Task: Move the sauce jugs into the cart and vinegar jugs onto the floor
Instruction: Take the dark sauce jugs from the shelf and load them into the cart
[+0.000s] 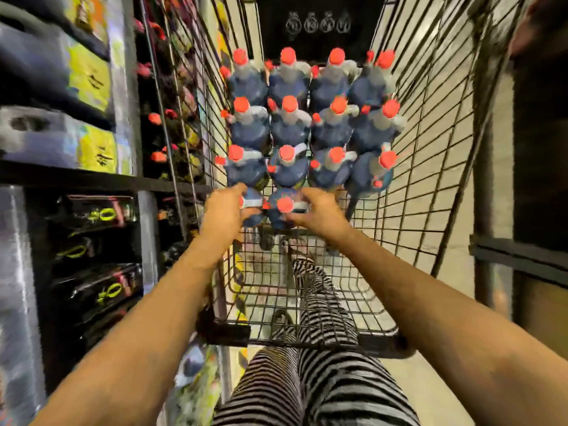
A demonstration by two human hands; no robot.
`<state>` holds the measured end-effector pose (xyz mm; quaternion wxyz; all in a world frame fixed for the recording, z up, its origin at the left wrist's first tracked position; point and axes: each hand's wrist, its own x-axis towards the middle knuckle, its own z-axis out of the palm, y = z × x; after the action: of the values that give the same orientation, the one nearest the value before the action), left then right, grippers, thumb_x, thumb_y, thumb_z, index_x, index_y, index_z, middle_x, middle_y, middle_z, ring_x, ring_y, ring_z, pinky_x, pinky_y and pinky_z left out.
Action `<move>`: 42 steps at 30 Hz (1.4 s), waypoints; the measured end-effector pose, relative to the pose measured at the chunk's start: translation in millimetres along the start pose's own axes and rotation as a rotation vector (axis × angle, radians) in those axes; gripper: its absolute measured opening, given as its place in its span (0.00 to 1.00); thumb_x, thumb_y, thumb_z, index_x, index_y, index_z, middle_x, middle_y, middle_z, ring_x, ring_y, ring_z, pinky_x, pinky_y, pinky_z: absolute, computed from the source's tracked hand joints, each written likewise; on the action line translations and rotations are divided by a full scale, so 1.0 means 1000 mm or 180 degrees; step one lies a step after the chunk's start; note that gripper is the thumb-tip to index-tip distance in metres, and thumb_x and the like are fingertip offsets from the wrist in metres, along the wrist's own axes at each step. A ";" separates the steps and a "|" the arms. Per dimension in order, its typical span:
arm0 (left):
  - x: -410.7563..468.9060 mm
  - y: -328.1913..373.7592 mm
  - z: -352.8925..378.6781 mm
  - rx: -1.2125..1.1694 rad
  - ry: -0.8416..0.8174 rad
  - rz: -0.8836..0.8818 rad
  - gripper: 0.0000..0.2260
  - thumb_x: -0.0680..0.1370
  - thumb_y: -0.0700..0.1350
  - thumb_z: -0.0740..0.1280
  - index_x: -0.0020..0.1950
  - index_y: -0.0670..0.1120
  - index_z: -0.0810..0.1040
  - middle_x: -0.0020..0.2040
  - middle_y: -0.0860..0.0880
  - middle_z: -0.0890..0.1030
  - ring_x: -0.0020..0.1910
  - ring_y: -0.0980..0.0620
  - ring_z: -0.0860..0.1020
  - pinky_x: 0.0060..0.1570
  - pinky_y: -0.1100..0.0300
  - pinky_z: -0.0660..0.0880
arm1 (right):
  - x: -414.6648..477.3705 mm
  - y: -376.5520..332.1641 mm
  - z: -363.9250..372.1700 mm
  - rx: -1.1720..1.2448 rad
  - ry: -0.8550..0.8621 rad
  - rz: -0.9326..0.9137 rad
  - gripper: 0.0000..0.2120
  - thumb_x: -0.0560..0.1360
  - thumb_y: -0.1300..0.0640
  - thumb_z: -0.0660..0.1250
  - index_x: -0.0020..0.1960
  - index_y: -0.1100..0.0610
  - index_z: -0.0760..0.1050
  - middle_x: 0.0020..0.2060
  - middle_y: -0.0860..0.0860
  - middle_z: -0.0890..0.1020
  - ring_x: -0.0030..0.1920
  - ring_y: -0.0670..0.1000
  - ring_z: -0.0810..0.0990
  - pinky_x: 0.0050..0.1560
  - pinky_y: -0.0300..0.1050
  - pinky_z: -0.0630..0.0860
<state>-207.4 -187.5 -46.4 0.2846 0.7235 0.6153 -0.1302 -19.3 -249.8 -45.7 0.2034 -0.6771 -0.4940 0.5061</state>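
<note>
Both of my arms reach forward over the near rim of the wire cart (430, 149). My left hand (222, 215) is grasping the first jug (253, 202): the thumb lies over the top of it and the fingers curl round its underside, so most of the jug is covered and only part of a pale shoulder and dark body shows between them. My right hand (319, 212) is grasping the second jug (284, 204), with fingers wrapped round its right side at the pale handle; its red cap shows just left of my fingertips. The two jugs sit side by side between my hands, touching or very nearly so, inside the cart at its left half. Whether they rest on the cart's wire bottom or are lifted off it, I cannot tell. Directly beyond both hands stands the packed block of jugs (290, 127), three rows of four, all upright, with dark blue bodies and red caps; the nearest row is just past my fingertips. Labels are too blurred to read, so sauce or vinegar cannot be confirmed. To the left of my left hand runs a store shelf (92, 176) stacked with dark packs. Below my forearms are my striped trousers (322, 379) and the pale floor (430, 388).
</note>
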 end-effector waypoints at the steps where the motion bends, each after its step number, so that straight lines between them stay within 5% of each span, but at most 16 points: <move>1: 0.002 0.000 -0.001 0.0029 -0.0022 0.0005 0.22 0.68 0.52 0.75 0.56 0.41 0.78 0.48 0.36 0.82 0.49 0.36 0.79 0.47 0.47 0.74 | 0.003 0.003 0.003 0.0092 -0.0063 0.0074 0.10 0.64 0.63 0.78 0.40 0.59 0.77 0.36 0.45 0.74 0.38 0.44 0.71 0.34 0.29 0.65; 4: 0.004 0.000 -0.001 0.0102 0.0044 0.0012 0.24 0.68 0.58 0.70 0.55 0.41 0.79 0.49 0.37 0.83 0.49 0.37 0.80 0.48 0.48 0.76 | 0.006 0.005 0.007 0.0402 -0.0141 0.0269 0.22 0.63 0.60 0.79 0.31 0.47 0.66 0.28 0.41 0.68 0.27 0.39 0.67 0.31 0.35 0.63; 12: -0.022 0.006 -0.001 -0.0507 0.0336 -0.0110 0.20 0.68 0.57 0.75 0.47 0.41 0.80 0.42 0.38 0.83 0.45 0.39 0.80 0.44 0.50 0.76 | -0.023 0.002 -0.003 0.0895 0.0232 0.0666 0.23 0.62 0.58 0.80 0.32 0.52 0.64 0.28 0.45 0.70 0.28 0.41 0.66 0.27 0.32 0.64; 17: -0.082 0.017 -0.015 -0.0908 0.0730 -0.0199 0.20 0.68 0.55 0.75 0.47 0.39 0.80 0.42 0.38 0.83 0.44 0.38 0.80 0.45 0.50 0.74 | -0.061 -0.016 -0.025 0.0557 0.0441 0.0451 0.23 0.58 0.51 0.82 0.31 0.55 0.67 0.27 0.46 0.69 0.27 0.41 0.68 0.26 0.32 0.63; 23: -0.185 0.027 -0.065 -0.1492 0.1450 -0.0279 0.16 0.68 0.55 0.75 0.45 0.43 0.81 0.39 0.40 0.83 0.41 0.41 0.80 0.40 0.55 0.72 | -0.113 -0.072 -0.035 0.0222 0.0681 -0.0319 0.28 0.56 0.39 0.79 0.30 0.55 0.63 0.28 0.52 0.63 0.31 0.48 0.61 0.32 0.44 0.57; 29: -0.299 0.014 -0.135 -0.1446 0.2573 -0.0017 0.17 0.68 0.57 0.74 0.38 0.42 0.82 0.33 0.43 0.82 0.33 0.45 0.78 0.37 0.58 0.70 | -0.177 -0.166 -0.031 0.0141 0.0537 -0.1261 0.32 0.59 0.41 0.78 0.32 0.69 0.69 0.27 0.61 0.68 0.32 0.45 0.64 0.30 0.47 0.61; 34: -0.393 -0.006 -0.184 -0.1364 0.3299 -0.0051 0.18 0.66 0.61 0.73 0.34 0.46 0.80 0.29 0.47 0.79 0.29 0.51 0.72 0.33 0.66 0.62 | -0.230 -0.255 -0.019 0.0336 0.0412 -0.1941 0.26 0.63 0.50 0.78 0.32 0.71 0.70 0.27 0.55 0.70 0.32 0.47 0.66 0.33 0.43 0.62; 36: -0.429 -0.014 -0.200 -0.1437 0.3537 -0.0103 0.15 0.66 0.58 0.75 0.32 0.49 0.78 0.28 0.49 0.77 0.29 0.51 0.73 0.32 0.63 0.66 | -0.248 -0.284 -0.010 0.0438 0.0310 -0.2180 0.22 0.64 0.54 0.78 0.29 0.67 0.69 0.26 0.53 0.68 0.29 0.44 0.64 0.31 0.42 0.61; 42: -0.527 -0.032 -0.237 -0.1244 0.4558 0.0101 0.15 0.68 0.56 0.74 0.32 0.46 0.79 0.27 0.50 0.78 0.29 0.50 0.75 0.30 0.60 0.70 | -0.285 -0.367 0.020 0.0904 0.0107 -0.3181 0.21 0.60 0.42 0.71 0.26 0.61 0.71 0.21 0.45 0.71 0.26 0.40 0.67 0.28 0.38 0.66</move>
<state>-387.1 -479.2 420.3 -0.0608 0.5762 0.6518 0.4894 -207.4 -346.1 369.2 0.5181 -0.3324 -0.6801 0.3983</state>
